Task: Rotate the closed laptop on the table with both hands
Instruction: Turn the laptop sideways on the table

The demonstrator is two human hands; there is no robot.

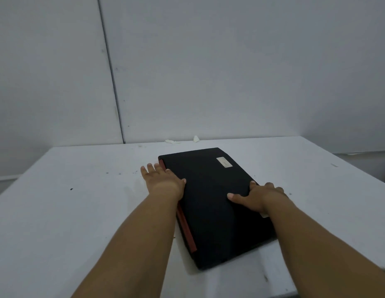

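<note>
Now my left hand [163, 179] and right hand [258, 197] lie open and flat on the laptop [211, 203], at nine and three o'clock. It looks heavy, hard and smooth, so I push its edges.

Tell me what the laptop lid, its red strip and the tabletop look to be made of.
Laptop lid: matte black, likely plastic or coated metal; it shows no glare. Red strip along its left edge: smooth, probably painted plastic trim. Table: white, flat, faintly sheened surface with dark specks and scuffs, perhaps laminate or painted board; the look alone leaves it open.
</note>
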